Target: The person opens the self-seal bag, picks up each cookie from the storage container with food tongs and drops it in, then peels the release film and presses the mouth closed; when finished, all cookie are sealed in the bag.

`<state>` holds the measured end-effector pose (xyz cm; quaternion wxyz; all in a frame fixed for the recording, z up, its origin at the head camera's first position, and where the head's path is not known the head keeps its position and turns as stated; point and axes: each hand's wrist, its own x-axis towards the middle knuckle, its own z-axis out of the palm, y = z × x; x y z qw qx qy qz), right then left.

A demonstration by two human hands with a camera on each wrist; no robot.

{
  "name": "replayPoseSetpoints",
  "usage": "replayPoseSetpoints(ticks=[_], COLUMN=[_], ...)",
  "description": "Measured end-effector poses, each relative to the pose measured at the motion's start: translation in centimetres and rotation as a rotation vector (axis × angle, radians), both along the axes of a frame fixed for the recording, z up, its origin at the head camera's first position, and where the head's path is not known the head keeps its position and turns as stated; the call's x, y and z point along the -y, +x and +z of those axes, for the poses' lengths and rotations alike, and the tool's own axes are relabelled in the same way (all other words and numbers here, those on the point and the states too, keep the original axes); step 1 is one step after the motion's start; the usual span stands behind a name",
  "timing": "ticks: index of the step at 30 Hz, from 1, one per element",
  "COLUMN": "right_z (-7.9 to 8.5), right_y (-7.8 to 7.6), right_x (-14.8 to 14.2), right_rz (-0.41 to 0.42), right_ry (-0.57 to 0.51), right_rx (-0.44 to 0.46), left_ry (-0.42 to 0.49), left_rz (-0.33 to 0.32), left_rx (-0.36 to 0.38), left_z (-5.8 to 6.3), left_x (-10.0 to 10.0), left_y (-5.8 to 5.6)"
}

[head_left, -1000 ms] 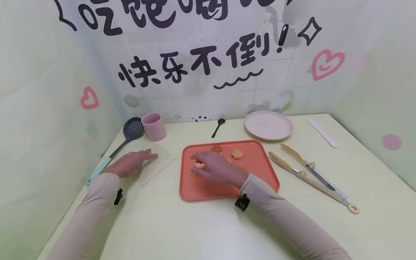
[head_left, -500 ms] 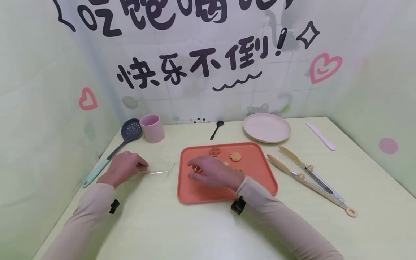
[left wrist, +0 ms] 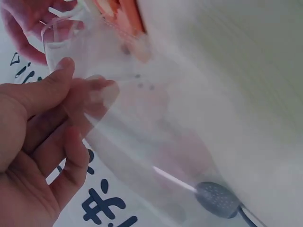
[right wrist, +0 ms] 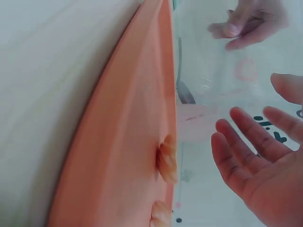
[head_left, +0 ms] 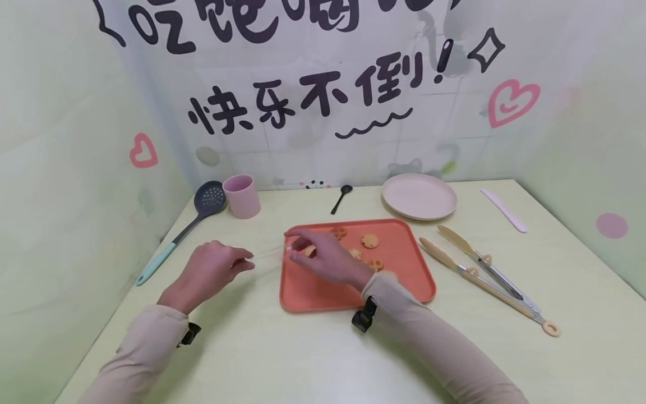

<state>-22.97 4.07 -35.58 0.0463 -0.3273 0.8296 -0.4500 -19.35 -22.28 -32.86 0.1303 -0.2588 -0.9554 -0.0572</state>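
My left hand (head_left: 209, 272) pinches the edge of a clear plastic bag (left wrist: 137, 113) between thumb and fingers, raised above the table left of the red tray (head_left: 323, 300). The thin bag stretches toward the right and is hard to make out in the head view. Over the tray's left part, my right hand (head_left: 328, 258) has its thumb and fingers apart, close to the bag's far corner. Beneath and beyond it lie several small cookies, among them a round dotted cookie (head_left: 370, 241) and a pretzel-shaped cookie (head_left: 375, 265). Part of the tray is hidden by the right hand.
At the back left are a slotted skimmer (head_left: 209, 199) and a pink cup (head_left: 242, 196). A small black spoon (head_left: 342, 199) and a pink plate (head_left: 419, 196) lie along the back. Tongs (head_left: 484, 280) and a pink knife (head_left: 503, 210) are on the right.
My left hand has gone from lying over the flat bag to pinching and lifting it, bringing it rightward. The right hand stays over the tray, its fingers now wider apart.
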Motion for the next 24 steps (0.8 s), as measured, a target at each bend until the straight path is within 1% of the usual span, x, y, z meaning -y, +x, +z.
replayPoseSetpoints(ticks=[3, 5, 7, 10, 12, 13, 16, 20, 24], right_z=[0.1, 0.2, 0.3, 0.6, 0.8, 0.8, 0.9, 0.8, 0.8], right_y=[0.1, 0.2, 0.3, 0.4, 0.4, 0.4, 0.3, 0.4, 0.4], right_x=[0.6, 0.9, 1.2, 1.4, 1.4, 1.3, 1.2, 1.0, 0.7], right_rz=[-0.003, -0.009, -0.021, -0.044, -0.057, -0.064, -0.081, -0.069, -0.030], right_ry=[-0.077, -0.148, -0.229, -0.341, -0.388, -0.403, -0.416, -0.413, -0.423], right_rx=[0.037, 0.082, 0.145, 0.222, 0.250, 0.258, 0.284, 0.338, 0.382], left_ry=[0.007, 0.010, 0.020, 0.057, 0.096, 0.113, 0.145, 0.174, 0.197], left_rz=[-0.008, -0.017, -0.023, -0.031, -0.042, -0.050, -0.089, -0.133, -0.149], left_rx=[-0.001, -0.009, -0.011, -0.018, -0.024, -0.028, -0.079, -0.124, -0.112], left_z=[0.5, 0.7, 0.9, 1.0, 1.1, 1.2, 1.3, 1.1, 1.0], left_x=[-0.5, -0.8, -1.0, -1.2, -1.3, -1.4, -1.4, -1.6, -1.8], left_y=[0.5, 0.8, 1.0, 1.3, 1.3, 1.3, 1.2, 1.1, 1.2])
